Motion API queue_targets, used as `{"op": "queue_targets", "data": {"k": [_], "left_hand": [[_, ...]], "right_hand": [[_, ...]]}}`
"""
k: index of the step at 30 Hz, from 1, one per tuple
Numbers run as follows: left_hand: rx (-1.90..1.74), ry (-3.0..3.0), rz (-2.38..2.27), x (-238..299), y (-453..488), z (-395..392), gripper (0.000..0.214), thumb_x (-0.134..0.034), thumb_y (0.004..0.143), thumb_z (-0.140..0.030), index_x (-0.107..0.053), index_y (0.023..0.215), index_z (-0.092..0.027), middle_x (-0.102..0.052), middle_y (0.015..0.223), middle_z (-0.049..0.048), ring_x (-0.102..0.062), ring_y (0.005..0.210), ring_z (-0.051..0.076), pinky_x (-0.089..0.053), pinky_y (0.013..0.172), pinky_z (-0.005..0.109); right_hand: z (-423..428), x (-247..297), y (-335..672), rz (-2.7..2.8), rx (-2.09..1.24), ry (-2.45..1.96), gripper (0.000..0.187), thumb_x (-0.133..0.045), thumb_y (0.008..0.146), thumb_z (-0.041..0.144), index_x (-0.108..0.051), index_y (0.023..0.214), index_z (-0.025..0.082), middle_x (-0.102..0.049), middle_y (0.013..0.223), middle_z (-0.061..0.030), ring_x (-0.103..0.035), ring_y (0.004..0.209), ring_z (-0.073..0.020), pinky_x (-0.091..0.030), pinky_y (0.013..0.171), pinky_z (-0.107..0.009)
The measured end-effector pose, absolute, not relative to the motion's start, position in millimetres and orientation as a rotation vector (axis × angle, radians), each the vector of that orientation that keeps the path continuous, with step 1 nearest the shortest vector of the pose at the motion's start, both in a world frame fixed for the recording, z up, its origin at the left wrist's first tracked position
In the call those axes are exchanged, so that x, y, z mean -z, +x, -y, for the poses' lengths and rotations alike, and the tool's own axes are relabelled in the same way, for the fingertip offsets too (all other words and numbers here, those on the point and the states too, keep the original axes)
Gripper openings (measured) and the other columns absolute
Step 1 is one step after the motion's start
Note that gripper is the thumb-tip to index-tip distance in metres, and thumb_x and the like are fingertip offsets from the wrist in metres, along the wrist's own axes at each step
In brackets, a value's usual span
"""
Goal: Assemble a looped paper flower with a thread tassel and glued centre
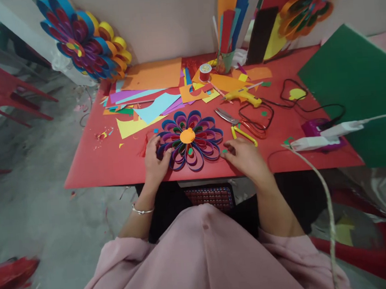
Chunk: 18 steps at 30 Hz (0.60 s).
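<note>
A quilled paper flower (206, 136) lies on the red table, with looped blue, purple, red and green petals and an orange round centre (187, 136). My left hand (156, 160) grips its left edge, thumb and fingers around the outer petals. Right of the flower, my right hand (245, 157) has thumb and forefinger closed at a small green paper piece (224, 151). Another green bit (190, 151) rests on the lower petals. Beyond my right hand lie scissors (227, 116) with red handles, folded yellow strips (245, 135) and a yellow glue gun (242, 97).
Coloured paper sheets (154, 76) and scraps cover the back of the red table (91, 170). A thread spool (205, 72) and a cup of paper strips (225, 61) stand there. Cords and white plugs (313, 141) are at the right, near a green board (352, 92). Finished flowers (78, 42) hang behind.
</note>
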<state>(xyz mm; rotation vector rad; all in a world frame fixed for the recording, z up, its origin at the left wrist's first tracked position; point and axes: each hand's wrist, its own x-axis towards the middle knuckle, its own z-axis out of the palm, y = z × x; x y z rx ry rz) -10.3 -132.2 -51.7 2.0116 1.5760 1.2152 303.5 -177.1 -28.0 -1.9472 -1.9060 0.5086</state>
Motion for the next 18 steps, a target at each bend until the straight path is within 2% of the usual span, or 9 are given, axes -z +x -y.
{"op": "queue_targets", "data": {"k": [8,13,18], "left_hand": [[-1.212,2.026,-1.568,50,-5,120,0.044,-0.064,0.095,-0.031,-0.061,0.137,-0.021,-0.062,0.146,0.0154,-0.058,0.140,0.029,-0.047,0.119,0.049],[-1.235,2.012,-1.569,52,-5,119,0.044,-0.067,0.093,-0.031,-0.063,0.135,-0.020,-0.062,0.146,0.0163,-0.058,0.140,0.030,-0.048,0.119,0.050],[-1.228,2.008,-1.555,51,-4,120,0.041,-0.066,0.092,-0.029,-0.064,0.132,-0.020,-0.063,0.145,0.0162,-0.057,0.141,0.029,-0.047,0.120,0.049]], "right_hand": [[178,36,307,1.903,-0.531,-1.922,0.005,-0.072,0.091,0.025,-0.072,0.091,0.020,-0.070,0.098,-0.0082,-0.066,0.090,-0.0224,-0.046,0.078,-0.032],[181,36,306,1.793,-0.570,-1.855,0.011,-0.074,0.087,0.026,-0.066,0.081,0.022,-0.068,0.090,-0.0045,-0.063,0.082,-0.0201,-0.043,0.073,-0.030],[184,38,308,1.478,-0.762,-1.818,0.023,-0.074,0.085,0.043,-0.066,0.078,0.022,-0.068,0.072,0.0000,-0.060,0.068,-0.0175,-0.043,0.067,-0.030]]}}
